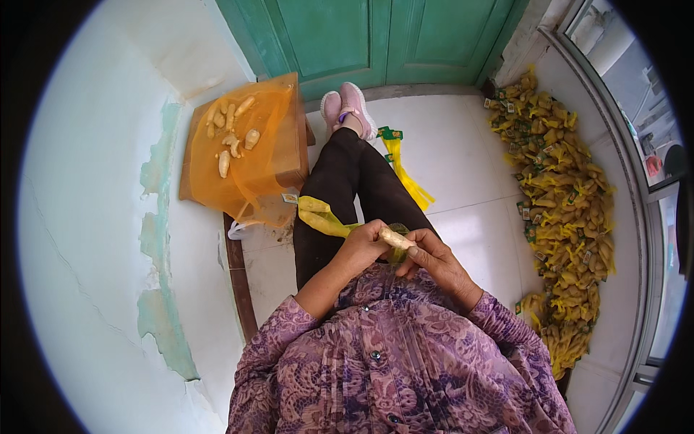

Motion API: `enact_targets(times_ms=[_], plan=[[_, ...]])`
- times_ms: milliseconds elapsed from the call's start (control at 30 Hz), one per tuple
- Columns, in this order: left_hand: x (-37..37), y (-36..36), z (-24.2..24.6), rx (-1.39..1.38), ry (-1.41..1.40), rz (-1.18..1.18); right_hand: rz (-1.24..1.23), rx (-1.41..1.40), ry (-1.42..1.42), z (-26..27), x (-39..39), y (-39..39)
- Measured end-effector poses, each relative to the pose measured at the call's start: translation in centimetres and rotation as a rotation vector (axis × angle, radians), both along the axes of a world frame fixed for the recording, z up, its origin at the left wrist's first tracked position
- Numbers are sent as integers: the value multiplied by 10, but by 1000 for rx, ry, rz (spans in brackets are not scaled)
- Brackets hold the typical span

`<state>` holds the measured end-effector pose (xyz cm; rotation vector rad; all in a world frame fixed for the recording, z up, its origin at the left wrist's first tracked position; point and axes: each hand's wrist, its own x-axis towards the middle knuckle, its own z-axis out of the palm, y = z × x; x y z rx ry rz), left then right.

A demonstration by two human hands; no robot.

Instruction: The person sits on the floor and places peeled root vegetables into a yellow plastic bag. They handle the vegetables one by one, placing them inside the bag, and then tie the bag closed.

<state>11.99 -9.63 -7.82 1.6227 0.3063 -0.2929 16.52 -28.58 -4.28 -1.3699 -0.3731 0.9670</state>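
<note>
My right hand (436,260) grips one end of a pale ginger-like root piece (396,238) above my lap. Close against its other end, my left hand (360,247) holds the gathered part of a yellow mesh bag (323,218). Several root pieces fill the bag's far end, which lies over my left thigh with a tag (289,198) attached. Some of the mesh shows between and behind my hands; its opening is partly hidden by my fingers.
Left, a wooden stool or small table (297,130) bears orange netting (260,163) with loose root pieces (230,116). Flat yellow mesh bags (404,173) with green tags lie on the floor beside my legs. Filled bags (569,217) are heaped along the right wall. Green doors (336,38) stand ahead.
</note>
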Motion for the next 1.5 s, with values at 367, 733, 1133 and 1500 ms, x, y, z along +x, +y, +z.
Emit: enact_targets(times_ms=[367, 733, 1133, 1500], plan=[[-38, 9, 20, -433, 3, 328, 176, -133, -238, -3, -10, 21], [-67, 19, 37, 84, -251, 368, 116, -174, -868, -4, -18, 24], [-75, 7, 61, 331, -233, 203, 97, -187, -1206, 25, -25, 26], [-74, -13, 53, 579, -230, 148, -215, -398, -1236, -3, -15, 32]])
